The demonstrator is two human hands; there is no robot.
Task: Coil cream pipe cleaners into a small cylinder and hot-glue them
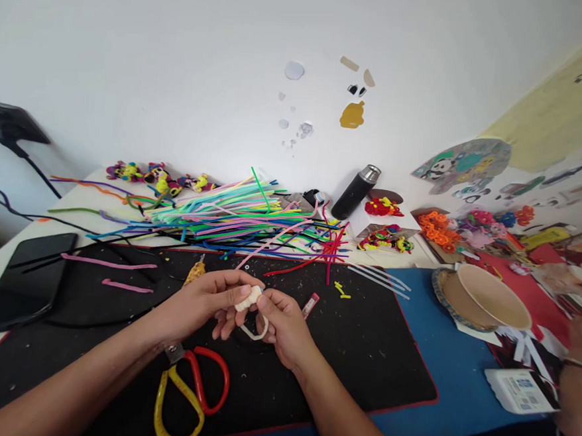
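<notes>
Both hands meet above the black mat (361, 349) around a small coiled white piece (248, 299), which looks like fuzzy craft stem. My left hand (218, 299) pinches it from the left between thumb and fingers. From the right, my right hand (281, 320) grips it with thumb and forefinger. A loose white end (253, 335) curves down in a loop between the hands. Scissors (193, 397) with one red and one yellow handle lie just below my left wrist. Two short pink stems (126, 287) rest on the mat at the left.
Many coloured stems (221, 213) are heaped along the wall, beside a black flask (355, 192). A tablet (27, 282) lies at left. Bowls (492, 298) and a white box (521, 391) stand at right, near another person's arm (578, 391). A red lighter-like object (309, 305) lies behind my right hand.
</notes>
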